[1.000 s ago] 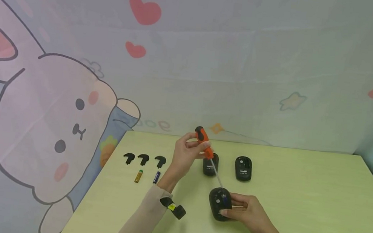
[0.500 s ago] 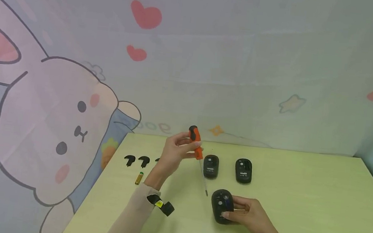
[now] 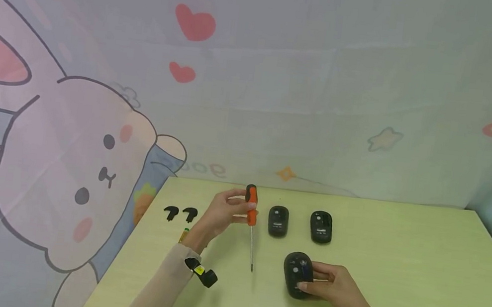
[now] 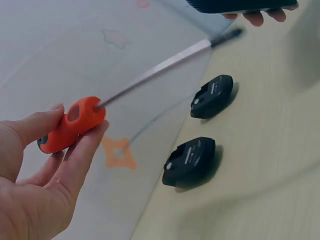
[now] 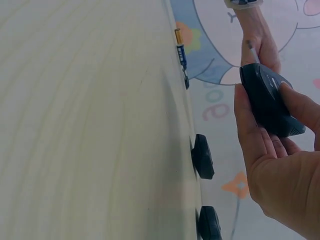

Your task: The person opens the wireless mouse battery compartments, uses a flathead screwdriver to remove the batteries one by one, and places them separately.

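Note:
My left hand [image 3: 225,211] grips an orange and black screwdriver [image 3: 251,206] by its handle, the shaft pointing down with its tip above the table. In the left wrist view the thumb and fingers pinch the orange handle [image 4: 80,122]. My right hand [image 3: 334,289] holds a black computer mouse [image 3: 296,274], underside up, thumb on its lower part and fingers behind; in the right wrist view this mouse [image 5: 267,102] is raised off the table. The screwdriver tip is apart from it, to its left. A blue spot, seemingly a battery, shows in the mouse's underside.
Two more black mice, one [image 3: 278,221] left and one [image 3: 321,227] right, lie underside up behind my hands. Black curved covers [image 3: 189,214] lie at the table's left. A yellow battery [image 3: 183,235] is partly behind my left wrist. A printed cloth [image 3: 251,99] hangs behind the table [image 3: 396,269].
My left hand has drawn the screwdriver off the held mouse, leftward, and turned it nearly upright. The right hand, still holding the mouse, has shifted slightly right and down.

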A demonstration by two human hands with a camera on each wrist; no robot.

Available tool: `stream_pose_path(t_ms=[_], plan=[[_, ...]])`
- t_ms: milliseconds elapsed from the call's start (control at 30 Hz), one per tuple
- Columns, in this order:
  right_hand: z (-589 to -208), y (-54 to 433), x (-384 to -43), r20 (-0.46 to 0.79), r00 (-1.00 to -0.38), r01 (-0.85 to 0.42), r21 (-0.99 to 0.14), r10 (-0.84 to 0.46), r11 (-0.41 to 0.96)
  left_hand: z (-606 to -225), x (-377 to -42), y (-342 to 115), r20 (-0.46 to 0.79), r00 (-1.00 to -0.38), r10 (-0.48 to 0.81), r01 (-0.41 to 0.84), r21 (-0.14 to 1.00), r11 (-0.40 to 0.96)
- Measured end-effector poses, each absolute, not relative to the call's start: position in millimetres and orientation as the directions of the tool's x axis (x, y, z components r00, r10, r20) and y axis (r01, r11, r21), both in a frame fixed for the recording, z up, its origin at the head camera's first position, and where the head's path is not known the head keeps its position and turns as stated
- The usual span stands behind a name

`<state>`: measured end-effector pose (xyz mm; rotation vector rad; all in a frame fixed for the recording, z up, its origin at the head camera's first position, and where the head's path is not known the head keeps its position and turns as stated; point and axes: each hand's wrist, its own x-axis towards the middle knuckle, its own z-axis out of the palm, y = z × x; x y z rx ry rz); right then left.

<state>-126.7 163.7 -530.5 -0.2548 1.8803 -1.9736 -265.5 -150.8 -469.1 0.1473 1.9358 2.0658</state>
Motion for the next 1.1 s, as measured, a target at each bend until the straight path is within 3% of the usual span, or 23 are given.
stream_pose_path(t_ms=[467, 733, 1100], plan=[[-530.6, 169.1, -130.4, -0.177, -0.889, 0.206, -0.978, -0.423, -0.023, -507.6, -279.7, -162.5, -0.312, -0.919, 0.243, -0.31, 0.95, 0.049], [-531.2, 171.5, -131.0, -0.178, -0.893, 0.204, -0.979, -0.413, -0.021, -536.4, -289.3, -158.8, -0.301, -0.926, 0.228, -0.291, 0.954, 0.077], [-531.6, 172.0, -131.4, -0.174, -0.894, 0.206, -0.978, -0.413, -0.034, -541.1, -292.8, -144.3, -0.321, -0.936, 0.146, -0.296, 0.94, 0.172]])
